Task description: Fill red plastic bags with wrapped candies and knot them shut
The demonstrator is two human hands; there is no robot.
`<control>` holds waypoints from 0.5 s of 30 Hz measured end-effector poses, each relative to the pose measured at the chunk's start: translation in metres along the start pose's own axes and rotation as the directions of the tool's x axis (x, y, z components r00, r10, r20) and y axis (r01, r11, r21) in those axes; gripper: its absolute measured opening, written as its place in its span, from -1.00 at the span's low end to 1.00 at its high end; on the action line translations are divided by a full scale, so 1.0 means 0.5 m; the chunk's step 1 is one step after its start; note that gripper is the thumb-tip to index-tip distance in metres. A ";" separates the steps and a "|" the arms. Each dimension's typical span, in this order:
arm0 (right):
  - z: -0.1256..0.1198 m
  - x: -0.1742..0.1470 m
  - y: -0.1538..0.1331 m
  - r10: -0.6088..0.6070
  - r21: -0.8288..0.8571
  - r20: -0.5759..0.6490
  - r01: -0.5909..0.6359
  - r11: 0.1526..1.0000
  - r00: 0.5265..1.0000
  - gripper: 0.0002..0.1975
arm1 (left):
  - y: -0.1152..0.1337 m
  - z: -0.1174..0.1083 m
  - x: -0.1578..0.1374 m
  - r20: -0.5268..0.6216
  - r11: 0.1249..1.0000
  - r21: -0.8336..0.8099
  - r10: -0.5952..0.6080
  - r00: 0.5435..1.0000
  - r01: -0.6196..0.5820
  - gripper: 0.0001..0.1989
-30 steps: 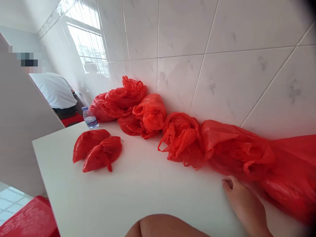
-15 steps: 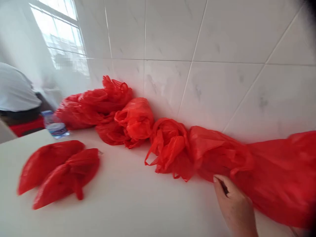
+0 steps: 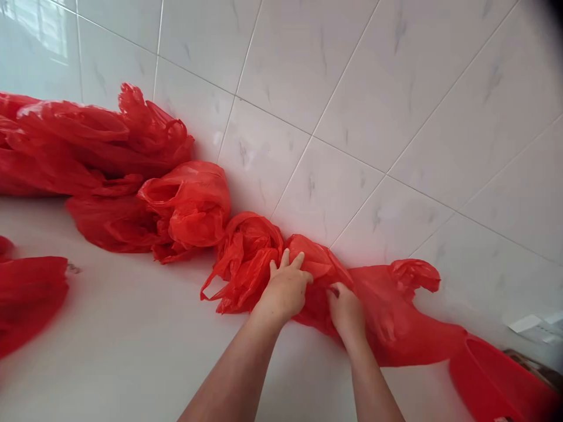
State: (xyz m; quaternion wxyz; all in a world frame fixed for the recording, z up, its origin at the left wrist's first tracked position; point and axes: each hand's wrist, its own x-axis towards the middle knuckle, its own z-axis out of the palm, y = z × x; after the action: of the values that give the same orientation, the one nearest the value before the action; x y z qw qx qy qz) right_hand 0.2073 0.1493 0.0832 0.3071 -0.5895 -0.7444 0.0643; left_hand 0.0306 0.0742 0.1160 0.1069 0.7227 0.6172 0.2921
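Observation:
Two red plastic bags lie against the tiled wall under my hands. My left hand (image 3: pixel 285 290) has its fingers spread over the left part of one red plastic bag (image 3: pixel 316 255), touching it. To its right, my right hand (image 3: pixel 347 310) is closed, with thumb and fingers pinching the thin plastic of that bag. Another stretch of red plastic (image 3: pixel 396 316) runs on to the right; I cannot tell where one bag ends and the other starts. A crumpled bag with loop handles (image 3: pixel 250 258) sits just left of my left hand.
More bundled red bags (image 3: pixel 189 199) and a larger heap (image 3: pixel 88 140) line the wall on the left. Part of a filled red bag (image 3: pixel 30 299) lies at the left on the white table (image 3: pixel 153 334). A red plastic tub (image 3: pixel 497 375) stands at the lower right.
The view has turned right and down, so the person and bottles have left it and the red tub appears. My left hand has come in onto the bag. My right hand still pinches plastic.

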 end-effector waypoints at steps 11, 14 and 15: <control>-0.126 -0.144 -0.018 0.286 0.964 0.236 -0.188 -0.185 0.929 -0.92 | -0.030 0.128 0.054 -0.209 0.989 0.081 -0.105 0.972 0.124 -0.44; -0.158 -0.191 0.013 0.348 0.943 0.234 -0.126 -0.307 0.908 -0.88 | -0.033 0.140 0.064 -0.252 0.983 0.100 -0.124 0.960 0.153 -0.48; -0.169 -0.207 0.025 0.348 0.938 0.233 -0.116 -0.325 0.908 -0.84 | -0.035 0.141 0.067 -0.261 0.982 0.104 -0.127 0.957 0.159 -0.51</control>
State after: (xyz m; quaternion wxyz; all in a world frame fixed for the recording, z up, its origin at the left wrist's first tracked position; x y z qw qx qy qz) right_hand 0.2748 0.0354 0.1059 0.6836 -0.2519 -0.2370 0.6427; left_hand 0.0573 0.1246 0.0597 0.0030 0.6382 0.6934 0.3345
